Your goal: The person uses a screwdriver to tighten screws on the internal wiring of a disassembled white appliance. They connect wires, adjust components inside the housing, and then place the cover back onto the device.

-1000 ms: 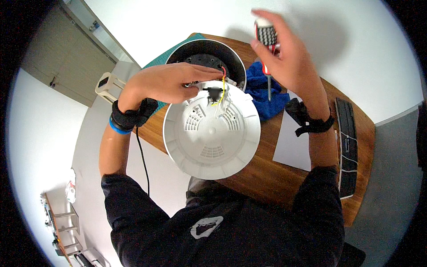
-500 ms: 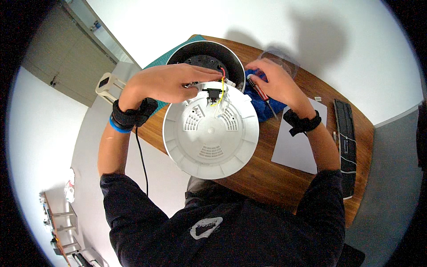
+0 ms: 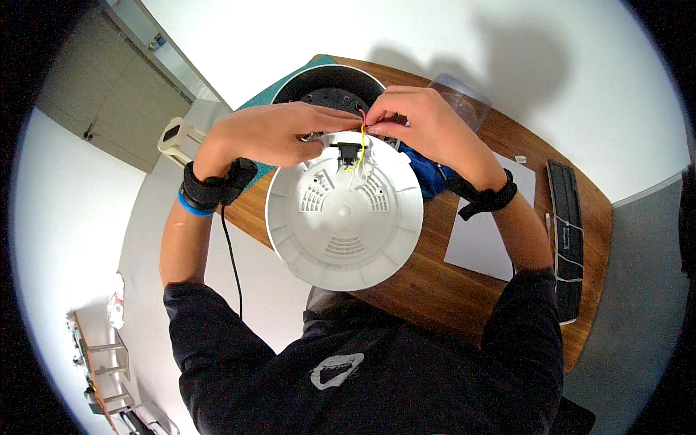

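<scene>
A round white plastic base (image 3: 344,243) with slotted vents leans inside-up against a round, dark-lined housing (image 3: 330,83). A black socket part (image 3: 349,153) sits near the base's upper edge. From it a yellow wire (image 3: 362,148) runs up to a red wire (image 3: 362,114) at my fingertips. My left hand (image 3: 272,133) lies over the rim, fingers pressed together by the wires, thumb near the base; what it grips is hidden. My right hand (image 3: 424,127) pinches the wires from the other side, thumb and forefinger close together.
A green mat (image 3: 262,176) lies under the housing on the wooden table (image 3: 406,272). Blue cloth (image 3: 428,174) is below my right wrist, with a clear plastic container (image 3: 471,105) behind. White paper (image 3: 478,243) and a black keyboard (image 3: 568,246) lie at the right.
My right hand has moved left from the blue cloth to the wires. The red-handled screwdriver at its fingers is now out of sight. My left hand and the base stay put.
</scene>
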Tool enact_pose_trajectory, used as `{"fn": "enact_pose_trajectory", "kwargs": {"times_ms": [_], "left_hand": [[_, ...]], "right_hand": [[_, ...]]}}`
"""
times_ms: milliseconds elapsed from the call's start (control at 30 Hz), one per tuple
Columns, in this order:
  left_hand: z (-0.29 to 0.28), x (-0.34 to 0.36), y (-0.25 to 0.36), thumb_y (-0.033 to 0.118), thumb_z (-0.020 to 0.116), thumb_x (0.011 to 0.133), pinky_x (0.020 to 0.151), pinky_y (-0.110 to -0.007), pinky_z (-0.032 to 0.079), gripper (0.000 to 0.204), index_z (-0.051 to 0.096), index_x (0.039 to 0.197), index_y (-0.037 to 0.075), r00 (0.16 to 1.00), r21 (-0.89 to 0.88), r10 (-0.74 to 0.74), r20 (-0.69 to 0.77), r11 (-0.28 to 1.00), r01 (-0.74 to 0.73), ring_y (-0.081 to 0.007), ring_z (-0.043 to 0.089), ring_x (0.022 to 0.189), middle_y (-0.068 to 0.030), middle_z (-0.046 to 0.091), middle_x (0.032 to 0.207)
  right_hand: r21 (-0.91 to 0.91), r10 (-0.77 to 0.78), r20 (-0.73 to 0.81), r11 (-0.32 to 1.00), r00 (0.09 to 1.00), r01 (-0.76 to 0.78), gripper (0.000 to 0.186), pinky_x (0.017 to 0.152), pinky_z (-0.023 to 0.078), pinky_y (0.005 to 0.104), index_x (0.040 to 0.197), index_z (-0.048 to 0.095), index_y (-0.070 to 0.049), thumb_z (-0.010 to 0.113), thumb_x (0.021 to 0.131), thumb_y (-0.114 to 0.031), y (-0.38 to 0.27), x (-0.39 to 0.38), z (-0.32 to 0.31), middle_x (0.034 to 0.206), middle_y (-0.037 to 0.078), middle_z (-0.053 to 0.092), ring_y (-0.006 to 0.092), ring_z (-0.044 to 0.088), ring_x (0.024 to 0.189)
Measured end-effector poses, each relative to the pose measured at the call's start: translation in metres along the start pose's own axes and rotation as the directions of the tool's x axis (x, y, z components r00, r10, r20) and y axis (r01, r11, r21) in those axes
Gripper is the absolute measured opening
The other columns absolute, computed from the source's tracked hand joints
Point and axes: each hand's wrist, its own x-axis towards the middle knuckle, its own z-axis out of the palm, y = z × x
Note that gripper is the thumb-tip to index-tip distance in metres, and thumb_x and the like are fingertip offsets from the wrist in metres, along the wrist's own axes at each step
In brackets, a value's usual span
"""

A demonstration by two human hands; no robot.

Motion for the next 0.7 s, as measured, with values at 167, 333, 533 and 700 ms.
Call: {"fn": "enact_pose_trajectory", "kwargs": {"times_ms": [167,333,533,700], "left_hand": [[0.0024,-0.0009,-0.0020,0.006,0.055,0.099,0.128,-0.046,0.040,0.060,0.052,0.157,-0.006,0.996,0.023,0.067,-0.053,0.998,-0.066,-0.0410,0.053,0.149,-0.0258,0.056,0.160],[0.0055,-0.0007,-0.0066,0.006,0.055,0.098,0.128,-0.046,0.040,0.060,0.052,0.157,-0.005,0.995,0.013,0.078,-0.064,0.997,-0.077,-0.0412,0.053,0.150,-0.0259,0.055,0.162],[0.0032,-0.0010,0.0000,0.006,0.055,0.098,0.128,-0.047,0.040,0.060,0.052,0.158,-0.004,0.998,-0.001,0.042,-0.049,0.999,-0.042,-0.0404,0.052,0.150,-0.0232,0.053,0.164],[0.0036,-0.0010,0.0011,0.006,0.055,0.098,0.128,-0.047,0.040,0.061,0.052,0.158,-0.003,0.999,-0.027,0.017,-0.046,0.999,-0.018,-0.0401,0.053,0.150,-0.0224,0.053,0.164]], "right_hand": [[-0.019,0.023,0.025,1.000,0.999,-0.023,0.015,0.078,0.063,0.0394,0.104,0.076,-0.005,0.081,0.092,-0.013,-0.0006,0.0026,0.0020,0.093,0.013,0.079,0.0298,0.079,0.086],[-0.012,-0.001,0.010,1.000,1.000,0.002,0.016,0.077,0.063,0.0376,0.104,0.076,-0.005,0.081,0.091,-0.011,0.0004,0.0043,0.0012,0.092,0.013,0.079,0.0276,0.080,0.083],[0.044,0.026,-0.042,0.999,0.999,-0.024,0.015,0.077,0.063,0.0362,0.107,0.074,-0.003,0.078,0.094,-0.009,0.0047,0.0016,-0.0002,0.091,0.013,0.077,0.0254,0.078,0.084],[-0.026,-0.020,-0.025,0.999,0.999,0.019,0.016,0.080,0.061,0.0379,0.110,0.074,-0.003,0.075,0.095,-0.008,0.0025,0.0003,0.0028,0.100,0.014,0.070,0.0291,0.075,0.090]]}}
